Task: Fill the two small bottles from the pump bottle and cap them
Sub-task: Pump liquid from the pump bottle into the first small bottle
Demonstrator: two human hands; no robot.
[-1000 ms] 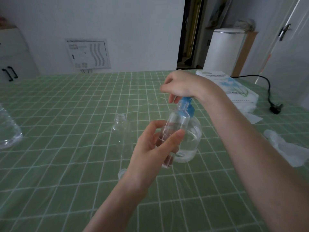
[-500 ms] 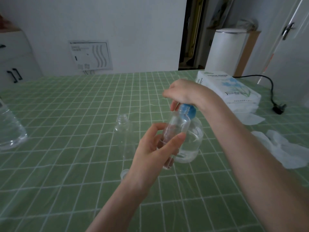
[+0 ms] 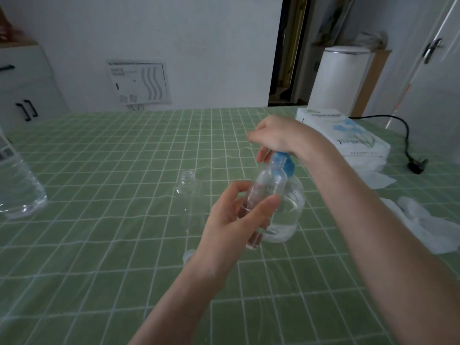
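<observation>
Clear plastic everywhere, and the job looks barely begun. At centre frame the left hand [image 3: 239,220] grips the first small bottle [image 3: 270,181] round its body, tilted, its open neck up against the blue pump head [image 3: 286,163]. The right hand [image 3: 278,135] is curled over that head, bearing down on the pump bottle [image 3: 291,210], which stands on the green counter [image 3: 99,170]. How much has gone into the held bottle I cannot tell. Left of it, the second small bottle [image 3: 188,195] stands upright, uncapped and seemingly empty — filling it and fitting both caps are yet to do. What looks like one small cap [image 3: 187,255] peeks out by the left wrist.
</observation>
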